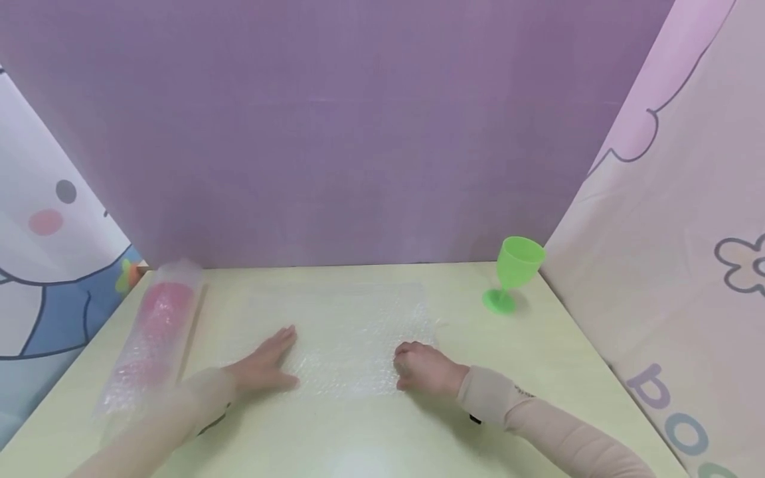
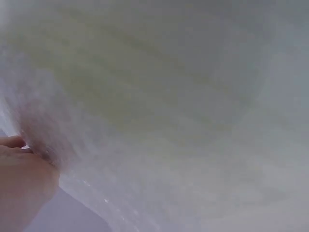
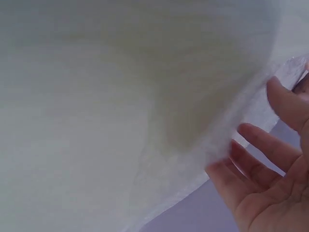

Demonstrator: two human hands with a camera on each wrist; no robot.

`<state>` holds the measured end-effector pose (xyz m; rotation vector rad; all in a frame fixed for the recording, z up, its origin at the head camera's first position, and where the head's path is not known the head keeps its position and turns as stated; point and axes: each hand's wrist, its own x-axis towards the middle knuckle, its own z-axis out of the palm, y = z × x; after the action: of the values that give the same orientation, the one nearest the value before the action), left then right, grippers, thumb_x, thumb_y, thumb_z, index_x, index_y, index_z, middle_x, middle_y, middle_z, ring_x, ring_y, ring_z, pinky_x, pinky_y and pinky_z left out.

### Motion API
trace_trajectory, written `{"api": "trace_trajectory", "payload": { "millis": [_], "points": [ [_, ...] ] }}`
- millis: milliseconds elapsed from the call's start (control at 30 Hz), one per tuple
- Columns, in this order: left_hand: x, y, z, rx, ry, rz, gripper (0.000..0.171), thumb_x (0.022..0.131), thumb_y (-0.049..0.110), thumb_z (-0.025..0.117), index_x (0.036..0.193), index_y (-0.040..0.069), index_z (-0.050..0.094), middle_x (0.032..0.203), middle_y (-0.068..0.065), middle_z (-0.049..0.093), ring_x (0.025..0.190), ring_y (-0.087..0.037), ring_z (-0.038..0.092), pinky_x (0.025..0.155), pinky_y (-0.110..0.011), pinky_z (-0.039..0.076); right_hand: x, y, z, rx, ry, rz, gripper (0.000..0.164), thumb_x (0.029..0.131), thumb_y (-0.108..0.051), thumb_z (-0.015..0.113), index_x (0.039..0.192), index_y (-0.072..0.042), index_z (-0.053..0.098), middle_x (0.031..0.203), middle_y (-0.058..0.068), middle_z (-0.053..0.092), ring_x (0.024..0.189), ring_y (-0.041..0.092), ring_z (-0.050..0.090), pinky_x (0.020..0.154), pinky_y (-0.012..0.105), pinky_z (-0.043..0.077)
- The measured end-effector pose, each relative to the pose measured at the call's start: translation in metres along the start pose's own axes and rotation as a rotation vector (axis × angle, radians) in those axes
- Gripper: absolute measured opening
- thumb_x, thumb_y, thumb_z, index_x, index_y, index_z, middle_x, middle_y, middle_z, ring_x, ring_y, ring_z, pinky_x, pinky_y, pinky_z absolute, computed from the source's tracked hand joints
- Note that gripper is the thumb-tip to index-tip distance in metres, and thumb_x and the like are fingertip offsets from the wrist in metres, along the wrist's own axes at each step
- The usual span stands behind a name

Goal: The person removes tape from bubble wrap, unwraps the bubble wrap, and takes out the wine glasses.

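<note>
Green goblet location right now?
In the head view, the green goblet stands near the far right corner of the table, before the purple backdrop and beyond the right hand.

Sleeves (image 1: 574, 438) are pale beige; the right cuff (image 1: 485, 396) bears dark markings (image 1: 524, 392) and, at its edge, a black piece (image 1: 475, 419).

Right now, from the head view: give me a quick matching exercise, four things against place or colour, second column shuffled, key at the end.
Things
1. Goblet
2. Bundle
3. Sheet
4. Left hand

Place or colour
A. At the sheet's left part
B. Pink showing through clear wrapping
C. Green, standing toward the back right
D. Clear, spread over the middle of the table

Pairs: 1-C, 2-B, 3-D, 4-A
</note>
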<state>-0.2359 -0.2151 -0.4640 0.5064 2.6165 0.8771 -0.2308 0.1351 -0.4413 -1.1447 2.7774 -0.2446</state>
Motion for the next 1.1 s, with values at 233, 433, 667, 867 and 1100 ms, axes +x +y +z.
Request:
{"api": "trace_trajectory", "payload": {
  "millis": [233, 433, 667, 867, 1100],
  "points": [
    [0.024, 0.009, 0.003, 0.030, -0.016, -0.014, 0.098, 0.078, 0.043, 0.067, 0.146, 0.000, 0.010, 0.154, -0.016, 0.002, 0.141, -0.036, -0.001, 0.113, -0.056, 0.003, 0.004, 0.020, -0.005, 0.014, 0.009, 0.033, 0.015, 0.073, -0.016, 0.073, 0.085, -0.010, 0.066, 0.108, 0.010, 0.062, 0.098, 0.026, 0.060, 0.087, 0.034, 0.052],
    [0.040, 0.009, 0.008, 0.029, -0.026, 0.018, 0.098, 0.078, 0.043, 0.067, 0.145, -0.002, 0.011, 0.154, -0.018, 0.002, 0.140, -0.037, -0.001, 0.113, -0.056, 0.003, 0.002, 0.032, -0.005, 0.040, 0.011, 0.068, 0.021, 0.071, -0.012, 0.074, 0.090, -0.005, 0.067, 0.108, 0.013, 0.062, 0.099, 0.029, 0.060, 0.088, 0.039, 0.051],
    [0.050, 0.014, 0.008, 0.070, -0.025, -0.002, 0.098, 0.079, 0.046, 0.065, 0.146, 0.001, 0.009, 0.154, -0.014, 0.001, 0.141, -0.034, -0.001, 0.114, -0.054, 0.003, 0.007, 0.042, -0.005, 0.066, 0.019, 0.091, 0.013, 0.070, -0.008, 0.075, 0.078, -0.008, 0.065, 0.106, 0.011, 0.062, 0.097, 0.028, 0.060, 0.086, 0.037, 0.052],
    [0.059, 0.014, 0.005, 0.073, -0.020, -0.029, 0.097, 0.079, 0.047, 0.064, 0.146, 0.002, 0.010, 0.155, -0.012, 0.000, 0.142, -0.033, -0.001, 0.114, -0.053, 0.002, 0.015, 0.053, -0.005, 0.095, 0.054, 0.124, 0.017, 0.067, -0.002, 0.074, 0.082, -0.005, 0.066, 0.107, 0.015, 0.062, 0.102, 0.033, 0.058, 0.091, 0.043, 0.048],
    [0.066, 0.013, 0.001, 0.097, -0.010, -0.057, 0.098, 0.079, 0.050, 0.063, 0.147, 0.006, 0.009, 0.155, -0.007, -0.002, 0.142, -0.030, -0.002, 0.114, -0.053, 0.002, 0.023, 0.060, -0.006, 0.163, 0.094, 0.164, 0.025, 0.066, 0.001, 0.073, 0.091, -0.002, 0.067, 0.107, 0.015, 0.064, 0.104, 0.034, 0.058, 0.092, 0.044, 0.048]
  ]
}}
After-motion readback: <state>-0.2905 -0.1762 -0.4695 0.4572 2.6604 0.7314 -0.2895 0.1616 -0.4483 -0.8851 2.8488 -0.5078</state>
